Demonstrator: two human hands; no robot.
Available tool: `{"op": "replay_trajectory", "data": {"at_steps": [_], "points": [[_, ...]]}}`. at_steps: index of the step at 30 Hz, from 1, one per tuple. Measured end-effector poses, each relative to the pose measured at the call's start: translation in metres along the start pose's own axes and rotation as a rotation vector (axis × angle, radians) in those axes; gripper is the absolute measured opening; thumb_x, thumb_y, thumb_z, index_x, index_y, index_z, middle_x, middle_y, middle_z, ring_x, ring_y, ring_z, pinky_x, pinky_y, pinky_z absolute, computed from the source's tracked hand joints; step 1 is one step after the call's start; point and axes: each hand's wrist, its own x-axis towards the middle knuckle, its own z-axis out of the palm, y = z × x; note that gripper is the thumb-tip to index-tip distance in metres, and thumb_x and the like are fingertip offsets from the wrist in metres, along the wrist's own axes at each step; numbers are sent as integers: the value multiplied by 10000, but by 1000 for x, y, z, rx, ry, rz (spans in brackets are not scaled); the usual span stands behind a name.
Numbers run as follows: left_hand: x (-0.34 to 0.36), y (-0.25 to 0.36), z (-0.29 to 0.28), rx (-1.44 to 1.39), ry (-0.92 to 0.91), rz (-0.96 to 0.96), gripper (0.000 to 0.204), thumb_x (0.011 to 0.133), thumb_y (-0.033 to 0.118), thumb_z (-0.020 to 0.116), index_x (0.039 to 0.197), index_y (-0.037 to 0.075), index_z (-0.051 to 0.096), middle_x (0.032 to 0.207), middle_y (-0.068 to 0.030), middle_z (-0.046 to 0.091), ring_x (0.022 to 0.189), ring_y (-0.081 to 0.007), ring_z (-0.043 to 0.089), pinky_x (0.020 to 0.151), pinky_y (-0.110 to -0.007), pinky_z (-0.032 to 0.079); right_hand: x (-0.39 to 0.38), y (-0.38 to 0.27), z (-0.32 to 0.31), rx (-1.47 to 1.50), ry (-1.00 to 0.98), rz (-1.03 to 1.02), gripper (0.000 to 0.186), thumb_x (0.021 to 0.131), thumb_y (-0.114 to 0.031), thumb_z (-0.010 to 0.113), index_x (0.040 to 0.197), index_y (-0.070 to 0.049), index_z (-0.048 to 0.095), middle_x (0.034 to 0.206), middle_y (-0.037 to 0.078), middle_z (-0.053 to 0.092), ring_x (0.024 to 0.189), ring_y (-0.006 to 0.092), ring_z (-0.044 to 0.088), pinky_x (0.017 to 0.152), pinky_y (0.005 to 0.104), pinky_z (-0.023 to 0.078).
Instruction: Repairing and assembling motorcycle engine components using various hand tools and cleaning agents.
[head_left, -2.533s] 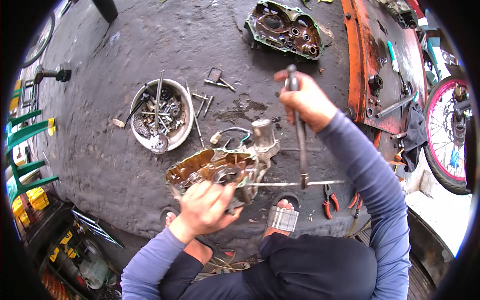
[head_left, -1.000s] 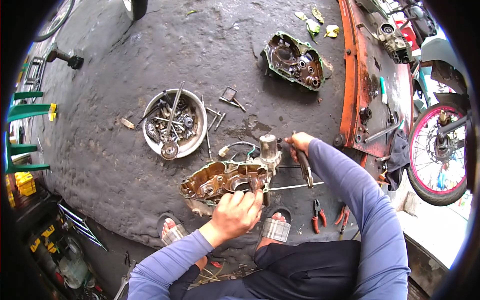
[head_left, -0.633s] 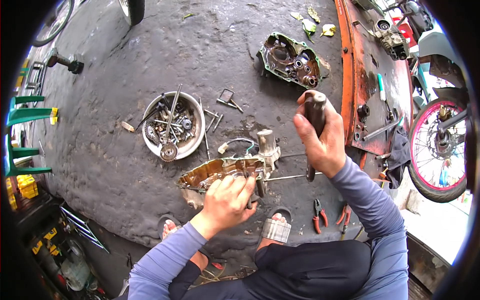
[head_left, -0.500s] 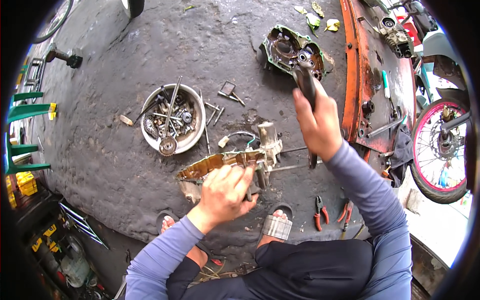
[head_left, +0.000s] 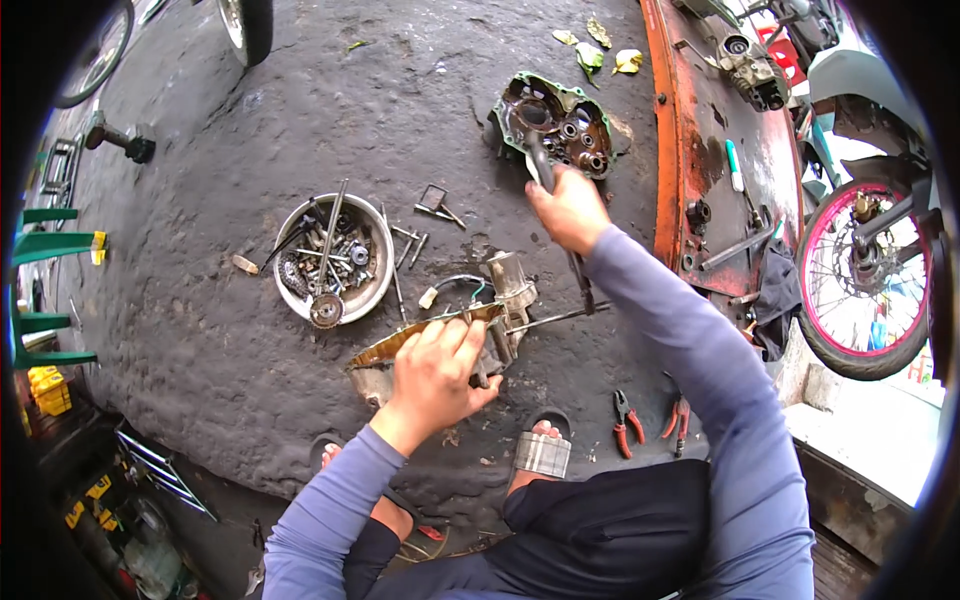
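Observation:
My left hand (head_left: pixel 440 370) is closed over the near side of an open metal engine casing (head_left: pixel 375 385), and its fingers hide part of it. A metal cylinder (head_left: pixel 510 283) and a cable with a white connector (head_left: pixel 428 298) sit at its far right. My right hand (head_left: pixel 572 212) is wrapped round a dark long-handled tool (head_left: pixel 541 165), whose exact kind I cannot make out. The tool's lower end comes close to a thin rod (head_left: pixel 555 318) that reaches right from the casing; contact is unclear. Beyond the tool lies a second casing half (head_left: pixel 510 110) with a green gasket edge.
Left of the casing, a white bowl (head_left: pixel 385 285) holds bolts and gears. Loose bolts (head_left: pixel 408 245) lie beside it. Two red-handled pliers (head_left: pixel 628 425) (head_left: pixel 678 420) rest at the near right. An orange metal ledge (head_left: pixel 662 150) and a pink-rimmed wheel (head_left: pixel 865 290) stand on the right.
My right hand and the tool have shifted left, and the tool leans further over. The whole view has also moved a little. My left hand stays on the casing.

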Motion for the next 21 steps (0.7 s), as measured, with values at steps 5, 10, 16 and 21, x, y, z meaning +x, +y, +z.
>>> {"op": "replay_trajectory", "data": {"at_steps": [5, 10, 16, 21], "points": [[6, 3, 5, -49, 8, -3, 701, 578, 338, 880, 1159, 20, 652, 957, -111, 639, 788, -308, 620, 656, -416, 530, -86, -41, -54, 216, 253, -636, 284, 949, -123, 673, 1184, 6, 579, 721, 181, 615, 623, 323, 646, 600, 372, 506], [-2, 7, 3, -5, 31, -13, 678, 605, 325, 869, 1173, 25, 650, 962, -101, 643, 827, -292, 620, 701, -408, 510, -74, -42, -42, 230, 282, -509, 236, 965, -107, 637, 1164, 10, 586, 697, 175, 591, 595, 348, 637, 593, 391, 500], [-6, 12, 9, 29, 91, -24, 666, 634, 356, 856, 1153, -6, 646, 918, -114, 624, 803, -292, 613, 696, -396, 513, 32, 7, 20, -412, -80, 17, 256, 927, -218, 652, 1089, -32, 721, 982, 218, 730, 917, 368, 721, 787, 412, 567], [-5, 28, 18, 52, 101, -11, 686, 656, 367, 849, 1193, -5, 640, 885, -93, 602, 772, -272, 596, 657, -394, 494, 60, 112, 46, -1100, -908, -213, 283, 846, -189, 656, 1073, -77, 782, 1144, 166, 740, 1045, 349, 716, 857, 434, 582]]}}
